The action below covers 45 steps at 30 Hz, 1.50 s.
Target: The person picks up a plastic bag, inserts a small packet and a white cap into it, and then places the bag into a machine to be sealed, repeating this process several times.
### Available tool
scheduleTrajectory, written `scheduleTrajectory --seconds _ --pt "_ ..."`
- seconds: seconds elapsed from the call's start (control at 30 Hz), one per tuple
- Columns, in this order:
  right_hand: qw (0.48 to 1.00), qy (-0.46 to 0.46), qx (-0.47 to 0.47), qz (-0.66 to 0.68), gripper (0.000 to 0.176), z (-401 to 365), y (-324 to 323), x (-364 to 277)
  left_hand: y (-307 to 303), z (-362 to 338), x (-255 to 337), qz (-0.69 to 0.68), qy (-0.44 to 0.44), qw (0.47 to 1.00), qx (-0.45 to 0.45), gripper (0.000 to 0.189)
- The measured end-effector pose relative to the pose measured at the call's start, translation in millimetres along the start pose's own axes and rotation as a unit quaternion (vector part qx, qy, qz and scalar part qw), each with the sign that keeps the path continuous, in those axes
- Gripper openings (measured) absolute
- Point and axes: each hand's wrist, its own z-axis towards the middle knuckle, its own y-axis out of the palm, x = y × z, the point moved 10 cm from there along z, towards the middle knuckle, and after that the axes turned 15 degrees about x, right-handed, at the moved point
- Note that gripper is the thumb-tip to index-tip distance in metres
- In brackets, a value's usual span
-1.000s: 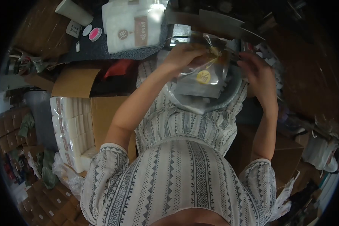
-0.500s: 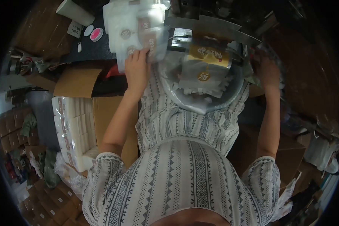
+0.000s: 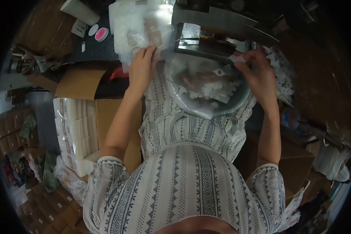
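My left hand (image 3: pixel 141 67) is at the near edge of a stack of clear, brown-printed plastic pouches (image 3: pixel 134 25), its fingers together and closed on a pouch. The thumb is mostly hidden. My right hand (image 3: pixel 259 74) pinches a small white plastic piece (image 3: pixel 238 58) between thumb and forefinger, by the right end of a dark metal machine (image 3: pixel 222 19). Just below the machine, a basin lined with clear plastic (image 3: pixel 204 111) sits at my lap, with white scraps and a small ring-shaped piece in it.
Several white plastic pieces (image 3: pixel 282 74) lie heaped beyond my right hand. On my left stands an open carton (image 3: pixel 119 121) beside packed white bundles (image 3: pixel 76 132). A white cup (image 3: pixel 80 11) and a pink-filled round tub (image 3: pixel 101 34) are at the upper left.
The yellow-banded pouch that hung over the basin is gone from there. My right hand has moved left from the heap to the machine's end. My left hand stays at the pouches.
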Motion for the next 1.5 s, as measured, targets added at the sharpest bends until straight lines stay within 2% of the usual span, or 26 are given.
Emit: scheduleTrajectory --seconds 0.07,0.17,0.27,0.37,0.4,0.43,0.47,0.53,0.6,0.67,0.73,0.8,0.83,0.93,1.0,1.03,1.07,1.1,1.2,1.23,1.27,1.3,1.37,1.4,1.47,1.5 --pt "0.984 0.077 -0.031 0.157 0.017 -1 11 13 -12 -8 -8 0.009 -0.041 0.999 -0.021 0.012" --pt "0.962 0.07 -0.034 0.262 0.014 -6 32 -10 -33 -3 10 0.007 -0.092 0.996 -0.016 0.011" --pt "0.987 -0.021 -0.038 0.155 0.015 -4 41 -33 -47 9 38 -0.041 -0.089 0.995 -0.002 0.009" --pt "0.982 -0.061 -0.07 0.165 0.017 -8 52 -42 -35 3 61 -0.131 -0.08 0.987 -0.055 0.008" --pt "0.982 -0.061 -0.07 0.165 0.017 -9 53 -39 -23 -3 70 -0.18 -0.084 0.975 -0.098 0.008" --pt "0.967 0.013 -0.083 0.242 0.019 -11 57 -28 -18 -5 74 -0.18 -0.085 0.975 -0.098 0.008" --pt "0.94 0.086 -0.094 0.317 0.022 -14 61 -18 -2 -13 77 -0.235 -0.122 0.953 -0.149 0.009" --pt "0.962 0.088 -0.051 0.253 0.025 -12 50 -4 20 -16 90 -0.29 -0.157 0.923 -0.197 0.012" --pt "0.978 0.087 -0.006 0.187 0.028 -9 33 9 60 -43 89 -0.404 -0.419 0.754 -0.306 0.02" --pt "0.988 0.022 0.097 0.115 0.026 -4 -2 13 83 -36 83 -0.412 -0.443 0.735 -0.305 0.023" --pt "0.996 0.028 0.066 0.058 0.024 -9 -20 22 102 -31 79 -0.419 -0.469 0.714 -0.307 0.027" --pt "0.999 0.036 0.03 0.003 0.021 -11 -34 26 113 -34 76 -0.474 -0.555 0.626 -0.274 0.03" --pt "0.993 0.048 0.035 -0.106 0.021 -10 -44 32 112 -33 78 -0.474 -0.557 0.626 -0.273 0.03" --pt "0.95 0.062 0.0 -0.305 0.023 -2 -50 74 107 -37 76 -0.452 -0.552 0.644 -0.277 0.039" --pt "0.915 0.064 -0.037 -0.397 0.025 1 -47 90 89 -13 44 -0.438 -0.462 0.754 -0.16 0.039" --pt "0.917 0.065 -0.039 -0.392 0.025 4 -45 90 86 -9 25 -0.439 -0.458 0.757 -0.158 0.039" --pt "0.919 0.067 -0.045 -0.387 0.026 6 -43 90 38 26 -1 -0.195 -0.235 0.952 -0.007 0.038" --pt "0.919 0.068 -0.044 -0.386 0.026 5 -42 96 -3 37 20 0.083 0.028 0.986 0.144 0.037" --pt "0.945 0.1 0.011 -0.31 0.026 6 -51 107 13 -8 18 0.108 0.101 0.988 0.047 0.029" --pt "0.968 0.141 0.023 -0.208 0.025 3 -55 102 3 -7 15 0.107 0.103 0.988 0.048 0.029" --pt "0.977 0.181 0.034 -0.104 0.023 0 -56 98 -3 -8 -4 0.084 0.016 0.996 0.005 0.023" --pt "0.977 0.182 0.032 -0.106 0.023 -2 -55 90 -7 -14 -18 0.06 -0.074 0.995 -0.037 0.017" --pt "0.996 0.062 -0.001 0.068 0.024 2 -32 36 -24 -12 -6 0.031 -0.101 0.994 -0.025 0.012" --pt "0.996 0.063 0.0 0.068 0.024 3 -20 20 -33 -8 0 0.002 -0.123 0.992 -0.012 0.007" --pt "0.992 -0.072 -0.067 0.084 0.025 1 17 -39 -46 0 23 -0.025 -0.116 0.993 -0.006 0.007" --pt "0.991 -0.074 -0.068 0.086 0.025 3 26 -44 -51 4 34 -0.052 -0.11 0.993 0.0 0.007"
